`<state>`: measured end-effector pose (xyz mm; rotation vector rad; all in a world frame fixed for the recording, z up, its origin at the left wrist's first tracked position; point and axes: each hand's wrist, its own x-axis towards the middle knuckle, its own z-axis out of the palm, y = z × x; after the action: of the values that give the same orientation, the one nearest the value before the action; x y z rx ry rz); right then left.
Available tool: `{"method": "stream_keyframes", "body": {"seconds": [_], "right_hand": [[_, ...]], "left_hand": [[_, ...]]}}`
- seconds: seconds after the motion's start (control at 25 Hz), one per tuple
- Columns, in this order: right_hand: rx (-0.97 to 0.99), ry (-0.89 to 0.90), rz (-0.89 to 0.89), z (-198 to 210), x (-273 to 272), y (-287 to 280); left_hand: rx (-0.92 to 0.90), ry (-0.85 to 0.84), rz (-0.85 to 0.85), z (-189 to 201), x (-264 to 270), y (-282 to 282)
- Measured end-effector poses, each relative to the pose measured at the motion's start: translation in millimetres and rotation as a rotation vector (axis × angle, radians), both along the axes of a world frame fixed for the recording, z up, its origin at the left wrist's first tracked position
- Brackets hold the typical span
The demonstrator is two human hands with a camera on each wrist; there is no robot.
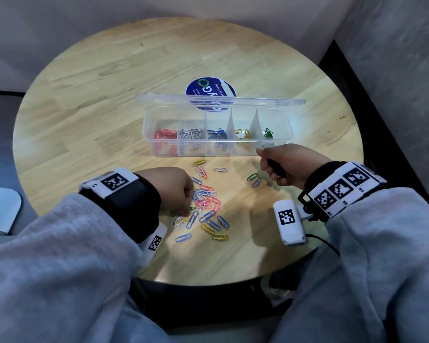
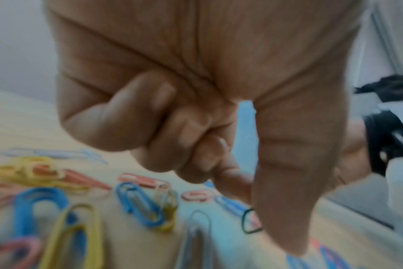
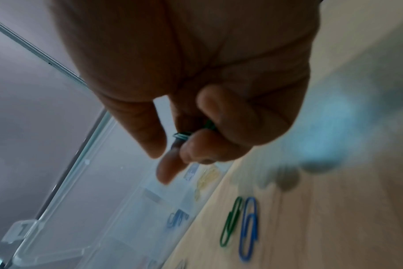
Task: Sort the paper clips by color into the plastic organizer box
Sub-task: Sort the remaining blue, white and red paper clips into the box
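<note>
Holding a green paper clip (image 3: 184,135) between thumb and curled fingers, the right hand (image 1: 289,164) sits just in front of the plastic organizer box (image 1: 216,151), at its right end, near the compartment with green clips (image 1: 268,133). Fingertip (image 1: 258,151) touches or nearly touches the box's front wall; cannot tell which.

Box: clear, lid (image 1: 221,100) open and standing up behind it, resting on the round wooden bench (image 1: 109,95). Compartments from left end to right end: red clips (image 1: 165,134), white clips (image 1: 191,136), blue clips (image 1: 217,134), yellow clips (image 1: 242,133), green.

Left hand (image 1: 175,189) is in front of the box, left of centre, knuckles up, fingers curled under, down on the loose pile of mixed clips (image 1: 206,209). Wrist view: thumb (image 2: 288,182) extended down beside a dark green clip (image 2: 250,221); whether anything is gripped, cannot tell (blurred).

Loose pile lies on the bench in front of the box: blue, red, yellow, white. A green and blue pair (image 1: 254,179) lies apart, just in front of the right hand.

Blue round sticker (image 1: 209,91) on the bench behind the box.
</note>
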<state>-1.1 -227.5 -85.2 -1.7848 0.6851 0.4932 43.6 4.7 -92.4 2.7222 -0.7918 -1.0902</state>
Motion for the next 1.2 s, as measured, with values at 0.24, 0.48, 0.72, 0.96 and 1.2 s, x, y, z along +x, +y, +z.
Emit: {"method": "stream_keyframes", "body": {"seconds": [0.24, 0.48, 0.72, 0.96, 1.2], "right_hand": [[-0.092, -0.048, 0.07, -0.8, 1.3, -8.7], [-0.531, -0.009, 0.491, -4.6, 2.8, -1.4], [-0.646, -0.02, 0.576, -8.8, 7.6, 8.9], [-0.484, 0.069, 0.586, -2.8, 4.4, 6.7], [0.027, 0.005, 0.259, 6.2, 2.0, 6.5]], "left_hand": [[-0.412, 0.282, 0.263, 23.9, 14.1, 13.5], [-0.83, 0.495, 0.66, 38.5, 25.6, 28.5], [-0.842, 0.565, 0.73, 40.3, 25.1, 26.7], [-0.844, 0.601, 0.832, 35.6, 24.6, 24.2], [-0.901, 0.613, 0.901, 37.1, 15.2, 20.5]]}}
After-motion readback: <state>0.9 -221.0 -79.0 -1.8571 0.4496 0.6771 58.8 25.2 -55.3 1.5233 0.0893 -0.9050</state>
